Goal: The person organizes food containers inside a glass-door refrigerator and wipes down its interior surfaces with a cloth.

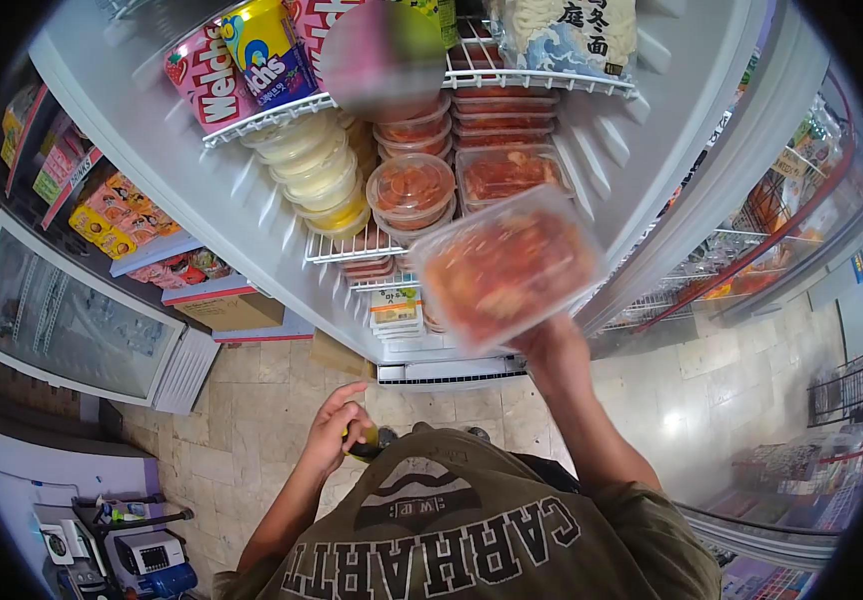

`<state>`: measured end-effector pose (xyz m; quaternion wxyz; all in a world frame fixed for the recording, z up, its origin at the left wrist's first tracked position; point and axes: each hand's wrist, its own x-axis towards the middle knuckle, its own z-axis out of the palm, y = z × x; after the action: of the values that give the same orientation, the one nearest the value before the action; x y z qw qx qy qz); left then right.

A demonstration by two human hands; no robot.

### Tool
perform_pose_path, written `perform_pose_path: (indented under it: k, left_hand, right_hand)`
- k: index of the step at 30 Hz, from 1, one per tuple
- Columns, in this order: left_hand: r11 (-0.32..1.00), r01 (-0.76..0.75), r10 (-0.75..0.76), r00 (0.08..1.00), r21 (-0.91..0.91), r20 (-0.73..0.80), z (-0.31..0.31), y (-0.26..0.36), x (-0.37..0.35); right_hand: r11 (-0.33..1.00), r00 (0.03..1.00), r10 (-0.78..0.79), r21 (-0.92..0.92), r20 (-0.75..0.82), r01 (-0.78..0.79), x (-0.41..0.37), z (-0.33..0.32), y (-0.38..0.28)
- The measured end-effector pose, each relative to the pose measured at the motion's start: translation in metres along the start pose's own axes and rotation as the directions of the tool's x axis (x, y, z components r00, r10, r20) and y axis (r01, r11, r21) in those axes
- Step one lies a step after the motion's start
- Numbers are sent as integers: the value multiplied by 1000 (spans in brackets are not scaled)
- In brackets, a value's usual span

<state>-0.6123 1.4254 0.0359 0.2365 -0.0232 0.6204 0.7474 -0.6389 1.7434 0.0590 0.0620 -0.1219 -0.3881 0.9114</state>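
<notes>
My right hand (557, 352) grips the near edge of a clear rectangular plastic container (512, 265) of red food that looks like kimchi. The container is tilted and blurred by motion, in front of the open fridge. Low at my left side, my left hand (337, 428) is curled round a yellow-and-black object (363, 440), with one finger stretched out; most of the object is hidden. Behind the held container, more rectangular tubs of red food (514, 172) are stacked on the shelf. Beside them stand round tubs of red food (411, 187).
Round tubs with pale and yellow contents (320, 175) are stacked left on the wire shelf (352, 250). Above are Welch's packs (210, 80) and a noodle bag (577, 38). The open fridge door (697, 170) stands right. A cardboard box (230, 312) sits left, above the tiled floor (252, 400).
</notes>
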Motion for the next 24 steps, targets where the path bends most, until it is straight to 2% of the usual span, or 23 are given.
perform_pose_path:
  k: [2, 4, 6, 8, 10, 12, 14, 16, 20, 24]
  left_hand:
    - [1000, 2, -2, 999, -1, 46, 11, 3, 6]
    - [939, 27, 38, 983, -342, 181, 15, -3, 14]
    - [843, 126, 82, 931, -524, 355, 0, -16, 21]
    - [920, -63, 123, 984, -388, 130, 28, 17, 11]
    - [915, -47, 132, 973, -400, 188, 26, 26, 2]
    - [796, -95, 170, 983, -597, 70, 38, 40, -8]
    - [803, -125, 175, 984, -583, 29, 26, 27, -8]
    - [791, -220, 253, 967, -571, -23, 15, 14, -9]
    - [859, -328, 250, 939, -393, -235, 2, -5, -11]
    - [860, -285, 188, 948, -424, -256, -1, -6, -15]
  right_hand:
    - [993, 994, 103, -53, 43, -101, -25, 18, 10]
    - [963, 956, 266, -72, 124, -259, -36, 31, 21]
    - [952, 924, 306, -55, 230, -302, -43, 47, 33]
    - [935, 909, 354, -53, 219, -351, -45, 58, 43]
    - [894, 860, 447, -157, 248, -419, -45, 68, 47]
    - [892, 847, 451, -143, 282, -428, -41, 71, 58]
    - [890, 811, 456, -163, 366, -426, -38, 73, 67]
    - [884, 803, 468, -183, 369, -431, -36, 79, 68]
    - [890, 814, 457, -197, 360, -413, -33, 88, 70]
    - [902, 804, 430, -239, 411, -360, -29, 86, 79]
